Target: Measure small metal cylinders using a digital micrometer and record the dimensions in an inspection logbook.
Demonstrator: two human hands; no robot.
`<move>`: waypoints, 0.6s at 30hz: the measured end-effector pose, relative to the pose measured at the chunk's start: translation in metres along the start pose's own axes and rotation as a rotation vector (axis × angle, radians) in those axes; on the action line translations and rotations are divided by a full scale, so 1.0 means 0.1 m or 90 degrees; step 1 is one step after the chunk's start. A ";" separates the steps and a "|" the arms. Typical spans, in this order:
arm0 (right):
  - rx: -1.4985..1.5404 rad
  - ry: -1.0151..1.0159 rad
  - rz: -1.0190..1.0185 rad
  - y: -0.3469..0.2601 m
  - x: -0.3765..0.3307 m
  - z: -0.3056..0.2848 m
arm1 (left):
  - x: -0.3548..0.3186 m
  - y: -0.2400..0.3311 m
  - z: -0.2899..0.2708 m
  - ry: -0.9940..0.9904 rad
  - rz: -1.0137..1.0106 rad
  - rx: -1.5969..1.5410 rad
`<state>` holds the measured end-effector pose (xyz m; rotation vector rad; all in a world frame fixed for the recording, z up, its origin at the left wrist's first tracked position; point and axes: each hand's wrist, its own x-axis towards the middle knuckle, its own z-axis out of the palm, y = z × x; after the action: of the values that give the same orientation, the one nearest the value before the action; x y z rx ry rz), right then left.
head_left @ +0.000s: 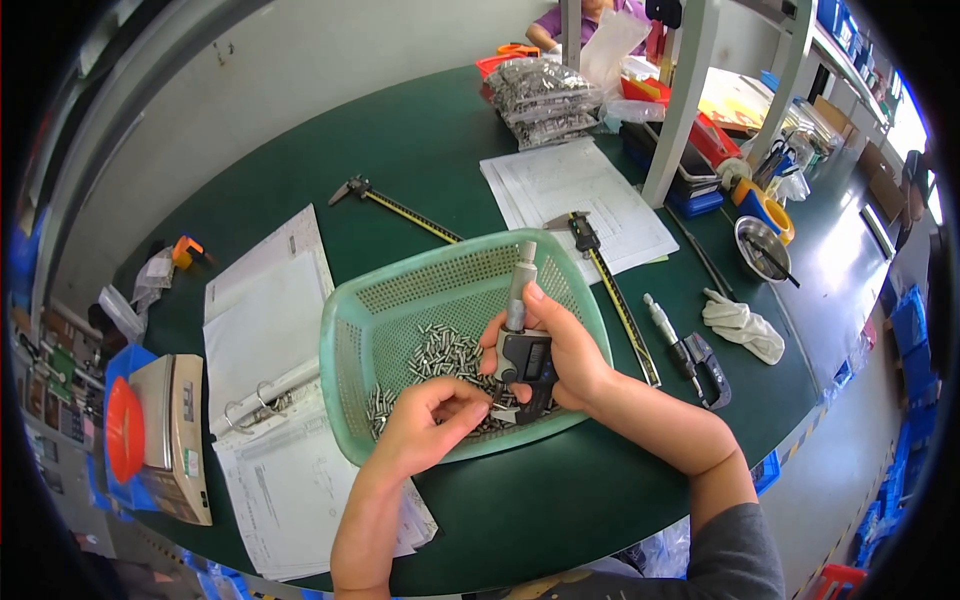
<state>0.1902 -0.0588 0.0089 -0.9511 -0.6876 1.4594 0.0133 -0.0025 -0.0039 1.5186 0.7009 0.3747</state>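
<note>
My right hand (pixel 572 350) is wrapped round a digital micrometer (pixel 524 352), its barrel pointing up and away and its frame down toward the basket. Close to the micrometer's frame, my left hand (pixel 432 422) has its thumb and fingertips pinched on a small metal pin, mostly hidden by the fingers. Both hands are over a green perforated plastic basket (pixel 337 372). Many short shiny metal pins (pixel 446 350) lie loose on its bottom, and some are hidden beneath my hands.
Beyond the basket lies one caliper (pixel 410 212); another caliper (pixel 622 300) is to its right. Further right are a second micrometer (pixel 690 352), a white glove (pixel 743 326) and a metal bowl (pixel 762 250). Papers (pixel 265 300) and a scale (pixel 172 430) stand left. Bagged parts (pixel 545 100) sit before another person (pixel 548 28).
</note>
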 end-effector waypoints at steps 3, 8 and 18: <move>-0.009 0.023 -0.021 -0.02 0.05 -0.02 | -0.04 0.13 -0.20 0.049 0.054 0.602; 0.008 0.129 -0.028 0.15 0.14 0.19 | -0.13 -0.19 -0.38 0.103 -0.018 0.740; -0.031 0.151 -0.014 0.14 -0.02 -0.02 | -0.04 -0.28 -0.15 0.193 0.108 0.696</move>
<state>0.1847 -0.0625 -0.0040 -1.1306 -0.5591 1.2891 -0.0046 0.0050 -0.0289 2.5982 1.1094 0.3681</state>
